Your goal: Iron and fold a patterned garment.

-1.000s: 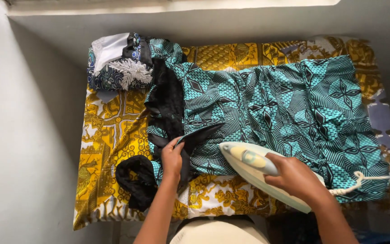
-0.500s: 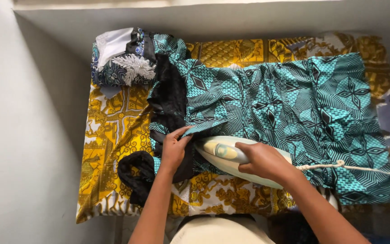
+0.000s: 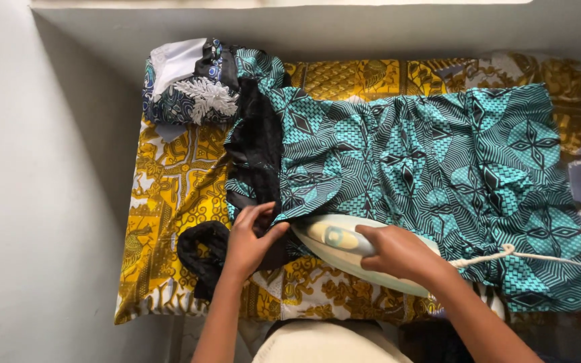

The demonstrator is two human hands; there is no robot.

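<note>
Here a folded blue-white cloth bundle [image 3: 186,84] sits at the far left corner of the yellow patterned cover [image 3: 169,195], with a black fabric loop [image 3: 200,252] just beside the left hand [image 3: 250,235], which pinches the black trim of the teal print garment [image 3: 425,168]. Grey wall hems the left side; bare cover stays open near the front edge. Right hand [image 3: 398,252] grips the cream iron [image 3: 344,245], lying across the garment's near edge, long axis left-right, nose pointing left toward the left hand, white cord [image 3: 546,255] trailing right.
</note>
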